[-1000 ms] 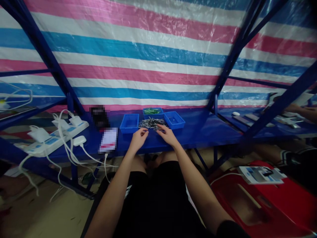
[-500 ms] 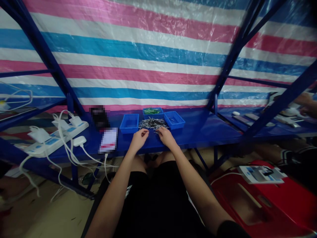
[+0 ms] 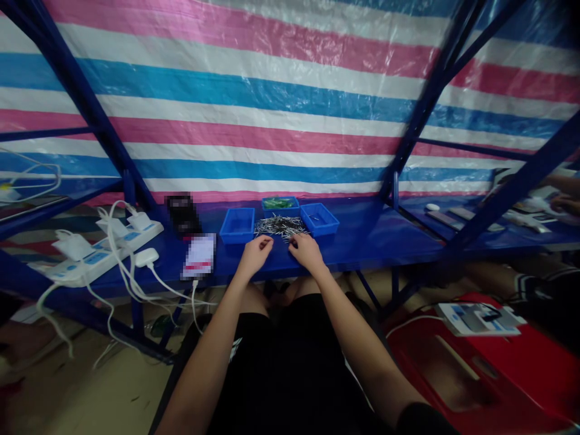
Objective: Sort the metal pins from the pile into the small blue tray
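Observation:
A pile of thin metal pieces, silvery and dark [image 3: 281,226], lies on the blue table [image 3: 362,238] between blue plastic trays. My left hand [image 3: 257,249] is curled at the pile's near left side, thumb and fingers pressed together; anything pinched there is too small to make out. Just in front of the pile, my right hand [image 3: 304,249] has its fingers bent and closed by the nearest pieces, and its fingertips are partly hidden. The left tray [image 3: 238,240] stands beside the pile, and the right tray [image 3: 322,228] holds a few small pieces.
A back tray [image 3: 281,212] contains green items. To the left are a power strip [image 3: 97,257] with chargers and white cables, a phone [image 3: 198,257] and a dark blurred object [image 3: 182,212]. Blue frame posts rise both sides. A red stool [image 3: 521,356] stands right; another person's hand [image 3: 566,204] shows far right.
My right hand has drawn slightly toward me and its fingers have curled in more. The left hand stays nearly in place.

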`<state>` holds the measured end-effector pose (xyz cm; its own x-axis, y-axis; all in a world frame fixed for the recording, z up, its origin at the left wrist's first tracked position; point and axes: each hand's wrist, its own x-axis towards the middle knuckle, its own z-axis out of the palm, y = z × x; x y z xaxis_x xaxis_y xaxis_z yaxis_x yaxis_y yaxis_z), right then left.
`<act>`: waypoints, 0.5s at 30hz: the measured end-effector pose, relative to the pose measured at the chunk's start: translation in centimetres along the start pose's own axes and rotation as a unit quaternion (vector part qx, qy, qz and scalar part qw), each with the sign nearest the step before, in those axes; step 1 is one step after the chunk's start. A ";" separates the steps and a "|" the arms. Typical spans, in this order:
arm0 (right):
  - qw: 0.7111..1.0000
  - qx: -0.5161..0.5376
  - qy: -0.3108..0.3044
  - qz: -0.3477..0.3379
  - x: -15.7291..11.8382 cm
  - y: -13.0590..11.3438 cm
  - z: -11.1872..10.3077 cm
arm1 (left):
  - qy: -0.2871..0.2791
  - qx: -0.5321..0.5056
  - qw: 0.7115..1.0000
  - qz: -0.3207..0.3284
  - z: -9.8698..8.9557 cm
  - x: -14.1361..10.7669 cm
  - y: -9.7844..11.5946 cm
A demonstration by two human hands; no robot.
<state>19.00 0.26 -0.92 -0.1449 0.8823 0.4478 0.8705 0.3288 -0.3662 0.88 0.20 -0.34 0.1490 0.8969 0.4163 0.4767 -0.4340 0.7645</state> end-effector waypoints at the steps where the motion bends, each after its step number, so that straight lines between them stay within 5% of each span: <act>1: 1.000 0.001 -0.002 -0.004 0.0 0.0 0.0 | 0.001 0.000 1.000 0.002 0.0 0.0 -0.1; 15: 0.999 -0.038 0.007 -0.024 0.1 0.2 0.3 | 0.004 0.005 1.000 0.012 0.0 0.1 -0.3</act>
<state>19.04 0.48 -1.17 -0.1817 0.8607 0.4756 0.8960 0.3442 -0.2807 0.80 0.42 -0.54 0.1535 0.8852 0.4391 0.4814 -0.4551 0.7491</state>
